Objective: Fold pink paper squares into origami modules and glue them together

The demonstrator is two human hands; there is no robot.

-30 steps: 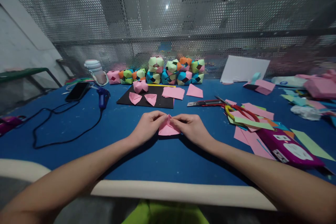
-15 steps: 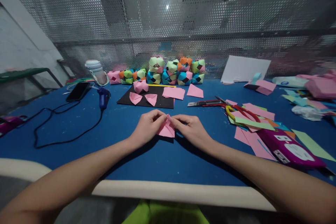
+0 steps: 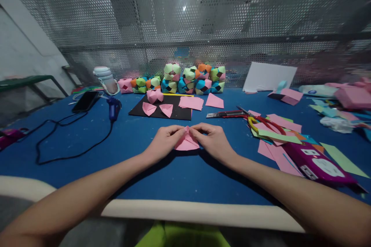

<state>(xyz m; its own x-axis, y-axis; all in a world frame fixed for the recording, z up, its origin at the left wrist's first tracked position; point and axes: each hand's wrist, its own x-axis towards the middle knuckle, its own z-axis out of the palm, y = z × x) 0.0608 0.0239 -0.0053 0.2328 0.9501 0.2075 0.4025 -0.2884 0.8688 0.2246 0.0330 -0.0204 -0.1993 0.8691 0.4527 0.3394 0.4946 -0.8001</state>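
Note:
A folded piece of pink paper is held just above the blue table between both hands. My left hand pinches its left side, thumb and fingers closed on it. On the other side, my right hand grips the paper near its top point. Beyond the hands, a black sheet bears two folded pink pieces and a joined pink paper shape. Flat pink sheets lie at its right part, with another pink sheet beside it.
Folded-paper balls are stacked at the back against the perforated metal screen. At right lie a cutter, scissors, paper scraps and a purple case. Leftward are a blue glue gun, its cord, a phone and a bottle.
The pink paper has turned and spread wider to the right at its lower edge. My right hand's fingers have shifted over its top; both hands still hold it.

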